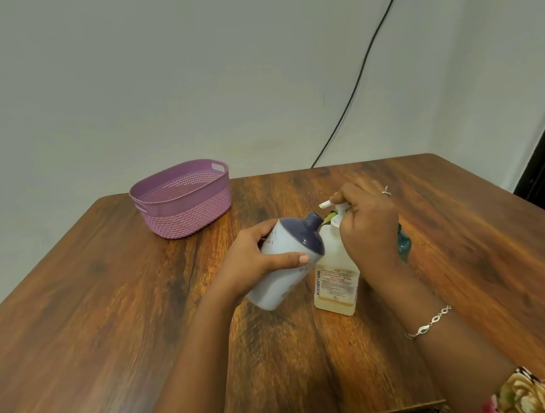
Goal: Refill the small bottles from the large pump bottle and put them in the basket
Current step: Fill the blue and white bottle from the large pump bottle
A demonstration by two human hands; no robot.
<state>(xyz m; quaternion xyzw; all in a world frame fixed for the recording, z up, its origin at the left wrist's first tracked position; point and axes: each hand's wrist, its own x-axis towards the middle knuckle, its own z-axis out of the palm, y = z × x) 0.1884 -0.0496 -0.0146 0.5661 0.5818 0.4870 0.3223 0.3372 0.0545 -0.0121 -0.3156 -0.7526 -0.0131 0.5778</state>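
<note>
My left hand [252, 260] grips a pale lavender small bottle [285, 264] with a dark blue shoulder and an uncapped neck. It is tilted, its mouth up against the spout of the large pump bottle [336, 282]. That translucent bottle stands upright on the table and carries a printed label. My right hand [367, 225] rests on its white pump head, fingers curled over it. A teal bottle [404, 245] shows partly behind my right hand. The purple basket [183, 203] sits at the back left, apparently with nothing in it.
The wooden table [110, 317] fills the view, with its front edge near my arms and a wall behind. A black cable [361, 69] hangs down the wall to the table's back edge. A dark doorway shows at the far right.
</note>
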